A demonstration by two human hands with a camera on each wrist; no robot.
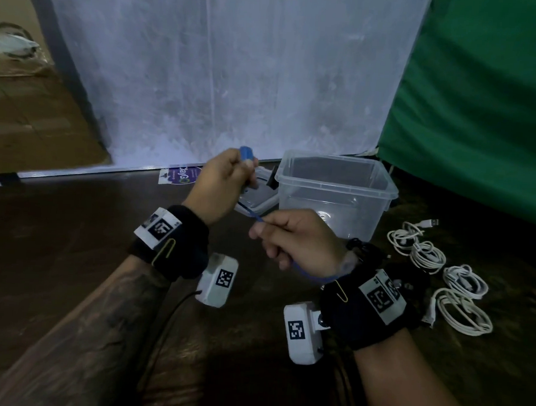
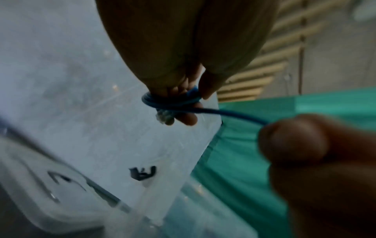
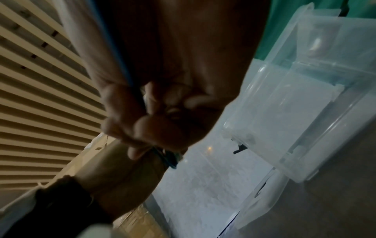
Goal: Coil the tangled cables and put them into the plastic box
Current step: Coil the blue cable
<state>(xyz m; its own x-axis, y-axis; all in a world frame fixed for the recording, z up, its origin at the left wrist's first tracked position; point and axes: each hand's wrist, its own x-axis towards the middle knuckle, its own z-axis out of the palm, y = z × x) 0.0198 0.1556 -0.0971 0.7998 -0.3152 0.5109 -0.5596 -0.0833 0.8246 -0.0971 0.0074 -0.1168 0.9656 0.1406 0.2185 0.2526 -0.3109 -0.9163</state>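
Observation:
A thin blue cable (image 1: 248, 212) is stretched between my two hands above the dark table. My left hand (image 1: 223, 177) is raised left of the clear plastic box (image 1: 335, 192) and grips a small coil of the blue cable (image 2: 171, 100) wound round its fingers. My right hand (image 1: 293, 236) sits lower, in front of the box, and pinches the free run of the blue cable (image 3: 124, 67), which trails back under the wrist. The box stands open, with nothing seen inside. Several white cables (image 1: 443, 274) lie tangled on the table at the right.
The box's lid (image 1: 260, 199) lies flat on the table left of the box, behind my left hand. A white sheet (image 1: 223, 76) hangs behind the table and a green cloth (image 1: 483, 105) at the right. A purple sticker (image 1: 181, 175) lies near the table's back edge.

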